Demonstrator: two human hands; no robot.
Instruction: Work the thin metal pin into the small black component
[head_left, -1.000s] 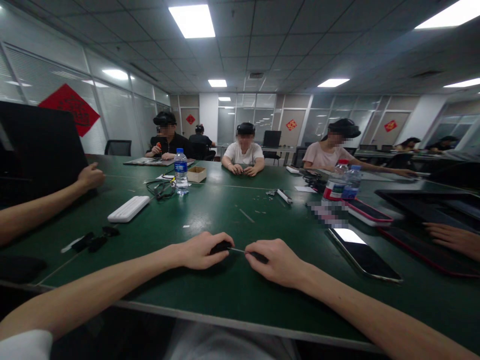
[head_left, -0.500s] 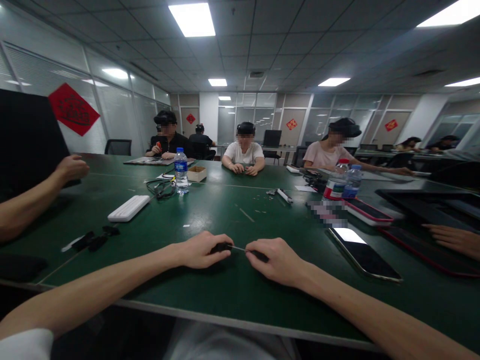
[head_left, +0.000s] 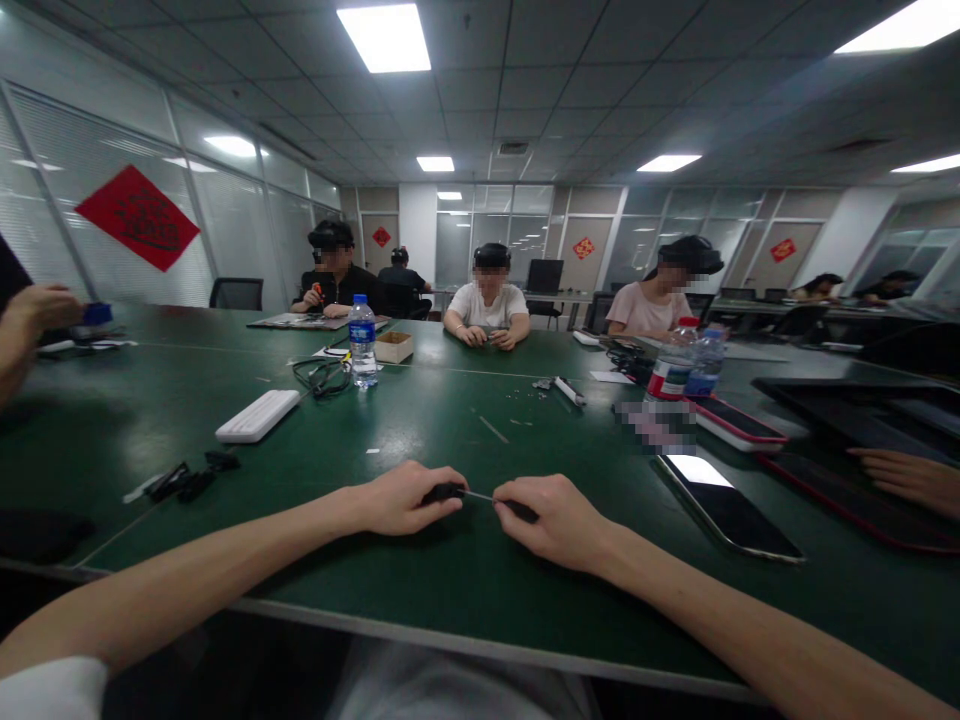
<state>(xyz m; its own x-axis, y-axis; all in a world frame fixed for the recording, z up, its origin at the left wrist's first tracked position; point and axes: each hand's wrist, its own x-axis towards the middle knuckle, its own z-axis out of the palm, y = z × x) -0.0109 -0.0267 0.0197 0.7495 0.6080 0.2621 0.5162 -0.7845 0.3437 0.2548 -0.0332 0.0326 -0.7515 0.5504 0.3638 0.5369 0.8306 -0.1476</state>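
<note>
Near the front edge of the green table [head_left: 337,570], my left hand [head_left: 409,500] is closed around a black-handled tool [head_left: 442,492]. Its thin metal shaft [head_left: 478,495] points right across the gap between my hands. My right hand [head_left: 551,520] pinches a small dark piece [head_left: 523,511] where the shaft ends. Fingers cover much of both things, so I cannot tell how the shaft meets the dark piece.
On the right lie a phone [head_left: 727,505] and a red-edged phone [head_left: 739,422], with bottles [head_left: 671,365] behind. Left are a white case [head_left: 259,416] and black bits [head_left: 191,482]. A bottle [head_left: 362,345] stands farther back. Other people's hands [head_left: 907,478] reach in at both sides.
My own hands hold almost the same pose. At the left, another person's arm and the large black panel have moved left. The seated person at right has drawn back an outstretched arm.
</note>
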